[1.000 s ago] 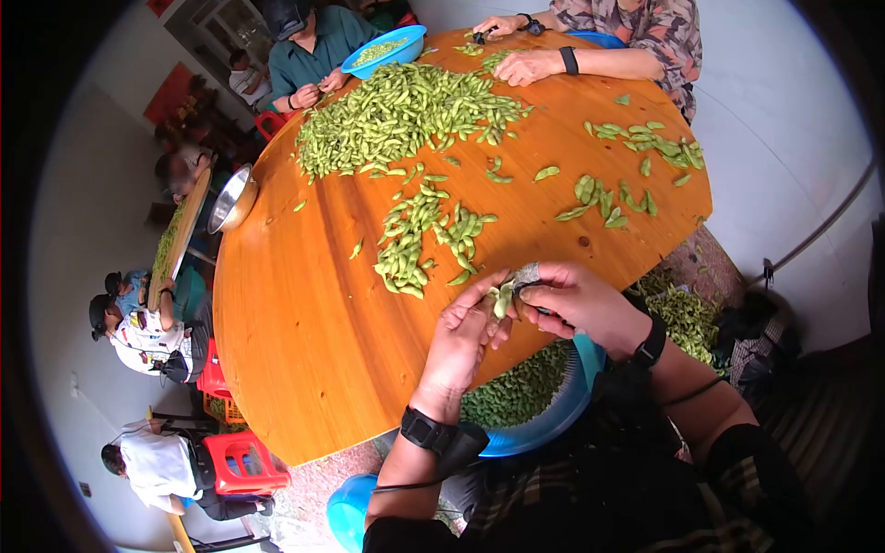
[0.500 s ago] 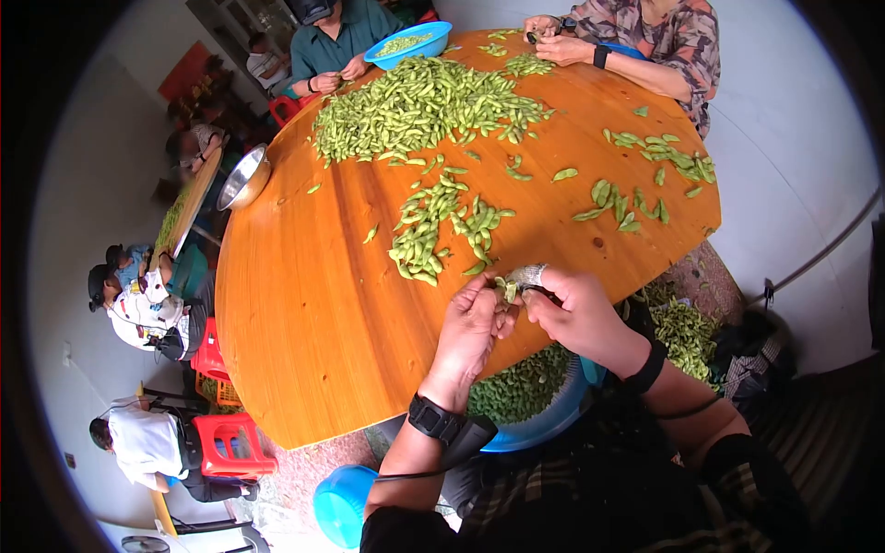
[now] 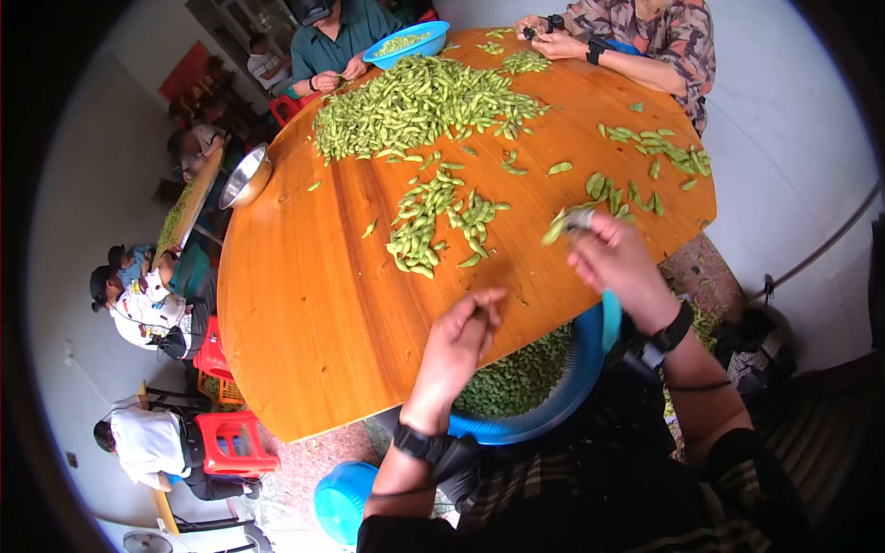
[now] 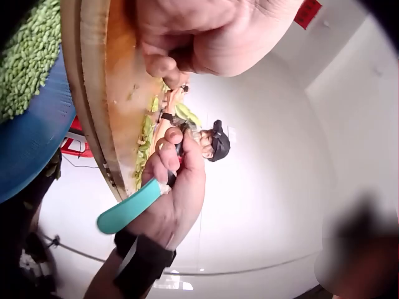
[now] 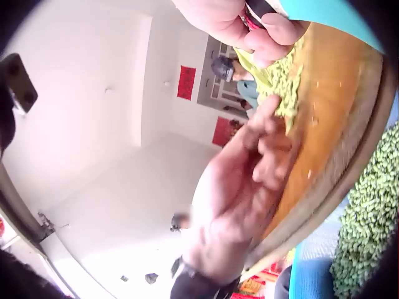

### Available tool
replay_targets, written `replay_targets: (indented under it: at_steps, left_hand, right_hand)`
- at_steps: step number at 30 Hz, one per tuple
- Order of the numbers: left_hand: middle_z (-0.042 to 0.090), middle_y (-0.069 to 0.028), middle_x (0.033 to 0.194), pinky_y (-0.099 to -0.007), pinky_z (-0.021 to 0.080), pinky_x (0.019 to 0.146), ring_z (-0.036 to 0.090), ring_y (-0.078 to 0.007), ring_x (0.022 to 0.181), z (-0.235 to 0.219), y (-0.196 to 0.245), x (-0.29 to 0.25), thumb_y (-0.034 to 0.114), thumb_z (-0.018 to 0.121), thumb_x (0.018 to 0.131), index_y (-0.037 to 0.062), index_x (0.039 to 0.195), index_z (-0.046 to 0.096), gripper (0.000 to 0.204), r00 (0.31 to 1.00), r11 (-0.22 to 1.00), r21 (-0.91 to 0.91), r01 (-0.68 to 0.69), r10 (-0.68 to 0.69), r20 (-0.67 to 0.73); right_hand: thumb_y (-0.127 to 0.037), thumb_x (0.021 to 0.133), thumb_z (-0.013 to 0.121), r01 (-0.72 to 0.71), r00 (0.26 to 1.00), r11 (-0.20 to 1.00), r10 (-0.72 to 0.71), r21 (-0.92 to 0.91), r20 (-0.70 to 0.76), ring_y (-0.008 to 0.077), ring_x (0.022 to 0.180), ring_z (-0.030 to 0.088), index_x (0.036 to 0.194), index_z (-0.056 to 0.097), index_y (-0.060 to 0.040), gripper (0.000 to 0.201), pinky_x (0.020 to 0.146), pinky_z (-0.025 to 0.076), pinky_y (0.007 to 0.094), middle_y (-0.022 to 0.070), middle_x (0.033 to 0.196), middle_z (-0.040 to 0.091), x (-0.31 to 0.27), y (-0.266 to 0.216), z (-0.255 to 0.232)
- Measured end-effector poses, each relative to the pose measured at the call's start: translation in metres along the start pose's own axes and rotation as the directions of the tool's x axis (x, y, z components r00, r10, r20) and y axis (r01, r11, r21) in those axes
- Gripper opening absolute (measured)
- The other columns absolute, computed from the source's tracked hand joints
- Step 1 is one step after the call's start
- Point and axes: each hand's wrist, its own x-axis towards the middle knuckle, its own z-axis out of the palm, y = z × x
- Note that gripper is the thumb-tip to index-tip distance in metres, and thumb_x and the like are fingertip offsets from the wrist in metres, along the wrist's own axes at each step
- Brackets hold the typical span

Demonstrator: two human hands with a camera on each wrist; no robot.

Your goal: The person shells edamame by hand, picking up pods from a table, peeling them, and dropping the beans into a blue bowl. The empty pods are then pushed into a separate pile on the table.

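Observation:
My right hand (image 3: 627, 269) is raised over the table's near right edge and grips a tool with a curved teal handle (image 4: 129, 208); the fingers hide its working end. A pale green soybean pod (image 3: 555, 228) sticks out at the same hand's fingertips, beside a grey wrapping on a finger. My left hand (image 3: 454, 343) hovers at the table edge with loosely bent fingers, and nothing shows in it. Under both hands, a blue basin (image 3: 525, 431) holds many shelled green beans (image 3: 512, 380). A small group of pods (image 3: 419, 226) lies ahead of my hands.
A large pod heap (image 3: 415, 106) covers the far side of the wooden table (image 3: 304, 341). Loose pods (image 3: 668, 152) lie at the right. A steel bowl (image 3: 245, 177) sits by the left edge. Two people work across the table near a blue bowl (image 3: 406, 46). A red stool (image 3: 235, 445) stands left.
My hands were together at a pod; now they are apart. The right hand has moved right and forward with the tool and pod, while the left stays near the table edge.

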Motion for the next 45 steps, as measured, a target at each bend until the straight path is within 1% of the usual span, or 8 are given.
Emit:
replay_targets:
  at_steps: [7,12,17,23,25,28,31,45]
  left_hand:
    - [0.062,-0.0114,0.091,-0.0269,0.049,0.067,0.064,-0.0214,0.081,0.008,-0.005,-0.063,-0.007,0.051,0.087,0.0004,0.108,0.062,0.025,0.946,0.615,0.725,-0.31,0.276,0.17]
    - [0.059,-0.0199,0.093,-0.044,0.052,0.062,0.062,-0.0411,0.072,0.008,0.011,-0.022,0.006,0.059,0.084,0.0028,0.097,0.062,0.013,0.909,0.444,0.887,-0.129,0.411,-0.074]
    - [0.058,-0.0189,0.088,-0.0417,0.05,0.063,0.06,-0.0382,0.071,-0.007,0.004,0.059,0.003,0.065,0.081,0.0006,0.092,0.064,0.011,0.836,0.246,0.962,-0.117,0.548,-0.038]
    - [0.059,-0.0196,0.088,-0.0426,0.051,0.067,0.059,-0.0421,0.076,0.004,0.003,0.059,0.0,0.063,0.081,-0.0006,0.09,0.061,0.009,0.853,0.321,0.935,-0.153,0.521,-0.04]
    - [0.062,-0.0151,0.084,-0.0371,0.051,0.061,0.063,-0.0313,0.069,0.011,-0.004,0.057,0.001,0.061,0.086,-0.0009,0.089,0.059,0.004,0.803,0.295,0.909,-0.294,0.592,0.068]
    - [0.061,-0.0013,0.078,-0.0199,0.044,0.053,0.054,-0.0036,0.063,0.021,-0.009,0.053,0.006,0.053,0.096,0.0013,0.095,0.058,0.006,0.963,0.851,0.491,-0.186,0.257,-0.081]
    - [0.061,-0.001,0.075,-0.0195,0.045,0.055,0.054,-0.0055,0.062,0.026,-0.012,0.053,0.005,0.052,0.097,0.0018,0.099,0.058,0.008,0.973,0.972,0.159,-0.173,0.193,-0.123]
    - [0.062,-0.0003,0.078,-0.0201,0.048,0.06,0.058,-0.006,0.068,0.029,-0.021,0.048,-0.004,0.058,0.09,-0.0018,0.107,0.057,0.017,0.909,0.713,0.628,-0.311,0.415,-0.022]
  right_hand:
    - [-0.009,0.095,0.048,0.023,0.991,0.993,-0.038,-0.119,-0.125,0.0054,0.045,0.045,0.089,0.056,-0.0023,0.012,0.037,0.034,0.0222,-0.0001,0.064,0.054,0.032,0.023,-0.063]
    - [-0.009,0.094,0.049,0.076,0.988,0.988,-0.093,-0.132,-0.121,0.0055,0.045,0.047,0.087,0.055,-0.0028,0.011,0.037,0.035,0.0225,-0.0001,0.064,0.054,0.029,0.025,-0.06]
    - [-0.01,0.096,0.047,0.054,0.991,0.987,-0.072,-0.151,-0.114,0.0041,0.043,0.045,0.095,0.058,-0.0035,0.013,0.038,0.035,0.0198,-0.0009,0.066,0.055,0.027,0.024,-0.062]
    - [-0.009,0.096,0.047,0.04,0.998,0.992,-0.034,-0.117,0.054,0.0041,0.047,0.049,0.113,0.059,-0.0047,0.021,0.041,0.038,0.0189,0.0,0.069,0.058,0.002,0.012,-0.041]
    - [-0.008,0.094,0.047,-0.03,0.979,0.999,0.032,-0.015,0.2,0.0059,0.049,0.051,0.118,0.058,-0.0033,0.026,0.047,0.043,0.0207,0.0015,0.069,0.059,-0.008,0.015,-0.019]
    - [-0.007,0.095,0.047,-0.034,0.946,0.999,0.037,-0.016,0.322,0.0059,0.051,0.053,0.109,0.059,-0.0013,0.019,0.046,0.042,0.0203,0.0015,0.071,0.059,-0.012,0.02,0.007]
    - [-0.01,0.097,0.048,-0.076,0.929,0.997,0.064,0.018,0.364,0.004,0.053,0.053,0.113,0.059,-0.0017,0.021,0.045,0.04,0.0174,0.0003,0.074,0.06,-0.008,0.02,0.013]
    - [-0.008,0.094,0.049,-0.116,0.932,0.992,0.093,0.043,0.351,0.0064,0.053,0.056,0.106,0.059,-0.0011,0.017,0.043,0.041,0.0188,0.001,0.074,0.058,-0.006,0.015,0.019]
